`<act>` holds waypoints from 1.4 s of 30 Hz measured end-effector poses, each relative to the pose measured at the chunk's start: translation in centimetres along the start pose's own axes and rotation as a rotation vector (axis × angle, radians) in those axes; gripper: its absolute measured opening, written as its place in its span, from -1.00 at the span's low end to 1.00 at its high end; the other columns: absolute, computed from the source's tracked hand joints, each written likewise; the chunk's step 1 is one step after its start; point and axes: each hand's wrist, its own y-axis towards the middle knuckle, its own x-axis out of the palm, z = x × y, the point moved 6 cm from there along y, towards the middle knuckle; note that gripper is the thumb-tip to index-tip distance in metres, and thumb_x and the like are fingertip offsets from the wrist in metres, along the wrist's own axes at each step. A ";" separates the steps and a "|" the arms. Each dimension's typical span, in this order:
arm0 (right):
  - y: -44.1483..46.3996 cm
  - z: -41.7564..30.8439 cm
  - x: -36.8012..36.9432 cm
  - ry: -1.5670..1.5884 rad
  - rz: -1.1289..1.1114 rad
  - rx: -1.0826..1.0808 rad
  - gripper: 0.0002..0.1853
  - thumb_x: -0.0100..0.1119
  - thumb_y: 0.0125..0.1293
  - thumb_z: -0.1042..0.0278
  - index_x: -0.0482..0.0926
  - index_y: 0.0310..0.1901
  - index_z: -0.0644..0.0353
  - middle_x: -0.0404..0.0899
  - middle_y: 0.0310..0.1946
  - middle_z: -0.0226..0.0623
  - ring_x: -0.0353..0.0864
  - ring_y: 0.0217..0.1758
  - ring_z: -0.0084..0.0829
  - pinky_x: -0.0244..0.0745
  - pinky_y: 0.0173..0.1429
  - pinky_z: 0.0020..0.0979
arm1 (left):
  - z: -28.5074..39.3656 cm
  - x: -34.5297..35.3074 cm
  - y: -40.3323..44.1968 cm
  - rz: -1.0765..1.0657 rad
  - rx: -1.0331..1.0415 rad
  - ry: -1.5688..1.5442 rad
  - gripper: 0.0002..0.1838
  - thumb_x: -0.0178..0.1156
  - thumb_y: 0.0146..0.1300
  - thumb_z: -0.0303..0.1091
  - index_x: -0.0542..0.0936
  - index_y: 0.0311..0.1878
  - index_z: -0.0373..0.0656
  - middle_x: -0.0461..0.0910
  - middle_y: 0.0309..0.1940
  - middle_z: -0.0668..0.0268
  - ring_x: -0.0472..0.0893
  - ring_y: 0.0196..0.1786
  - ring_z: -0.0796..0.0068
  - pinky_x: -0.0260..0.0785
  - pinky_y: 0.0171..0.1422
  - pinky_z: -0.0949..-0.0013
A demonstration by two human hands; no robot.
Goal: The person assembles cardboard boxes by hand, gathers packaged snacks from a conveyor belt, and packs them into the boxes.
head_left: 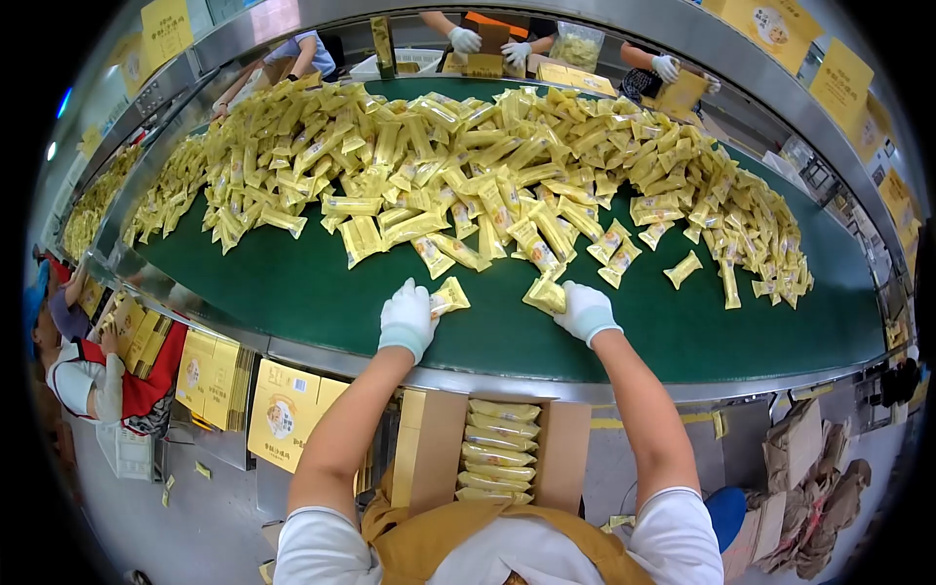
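Note:
Both my hands wear white gloves and rest over the near part of the green conveyor belt [322, 317]. My left hand [408, 317] is closed on a yellow packet [449, 297] that sticks out to its right. Opposite it, my right hand [586, 311] grips another yellow packet [545, 295] by its right end. A large pile of yellow packets [468, 156] lies on the belt just beyond both hands. Below the belt edge, an open carton [429, 453] stands against my body, with several packets [498, 453] stacked in a column inside.
A metal rail [468, 382] runs along the belt's near edge. Flattened yellow cartons [283, 414] stand at the left, near a co-worker in a red apron [161, 375]. Gloved co-workers' hands [466, 40] handle boxes across the belt. Crumpled brown paper [809, 483] lies at the lower right.

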 end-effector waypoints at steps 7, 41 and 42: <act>-5.3 -2.6 1.2 -0.143 0.388 -0.290 -0.31 0.42 0.13 -0.01 0.43 0.18 0.25 0.55 -0.09 -0.10 0.58 0.05 -0.09 0.47 0.15 -0.10 | 1.9 -0.1 -2.7 -0.028 0.161 -0.063 -0.35 0.39 0.17 -0.01 0.49 0.21 -0.25 0.58 0.02 0.12 0.60 0.01 0.15 0.41 0.13 0.13; -26.9 -15.8 9.8 -0.161 -0.154 -0.675 -0.41 0.17 0.29 0.23 0.37 0.34 0.20 0.51 -0.03 -0.05 0.59 -0.06 -0.06 0.50 -0.02 -0.08 | 10.1 -9.5 -16.3 -0.263 0.532 -0.766 -0.05 0.33 0.21 -0.36 0.05 0.60 -0.23 0.42 0.17 -0.10 0.51 0.14 -0.08 0.48 0.21 0.09; -27.3 -15.8 9.6 -0.190 -0.131 -0.662 -0.46 0.12 0.31 0.29 0.38 0.32 0.23 0.51 -0.02 -0.05 0.59 -0.05 -0.05 0.50 -0.01 -0.08 | 10.9 -8.9 -17.2 -0.329 0.538 -0.620 -0.08 0.34 0.21 -0.30 0.11 0.58 -0.21 0.47 0.14 -0.08 0.51 0.16 -0.09 0.44 0.23 0.05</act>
